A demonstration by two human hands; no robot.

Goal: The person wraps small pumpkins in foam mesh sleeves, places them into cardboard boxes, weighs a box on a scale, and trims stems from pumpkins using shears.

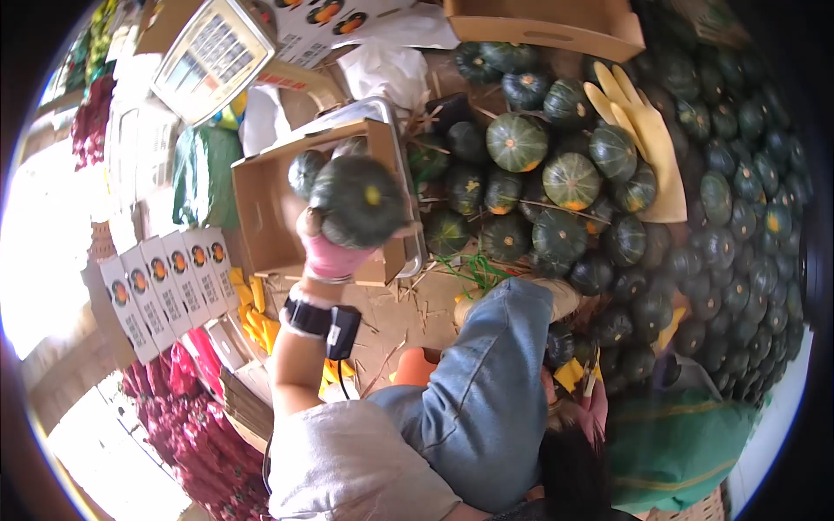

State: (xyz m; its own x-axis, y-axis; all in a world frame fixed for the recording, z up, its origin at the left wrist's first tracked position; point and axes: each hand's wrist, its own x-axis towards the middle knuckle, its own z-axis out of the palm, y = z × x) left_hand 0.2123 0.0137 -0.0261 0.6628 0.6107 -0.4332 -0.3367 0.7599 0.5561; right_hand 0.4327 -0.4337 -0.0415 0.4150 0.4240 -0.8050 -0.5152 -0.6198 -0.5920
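Observation:
My left hand (337,253), in a pink glove with bare fingertips, holds a large dark green squash (358,202) over an open cardboard box (261,204). Inside the box, a smaller green squash (306,172) and part of another show beside the held one. A strap with a black device circles my left wrist. Right of my knee, a pink patch (594,406) looks like my right hand's glove, partly covered by dark hair; its fingers cannot be made out.
A big pile of green squashes (560,234) fills the right side, with a yellow glove (647,139) on it. Another box (547,30) lies at the top. A scale display (213,61) stands upper left, above printed cartons (165,286). Red net bags (187,425) lie lower left.

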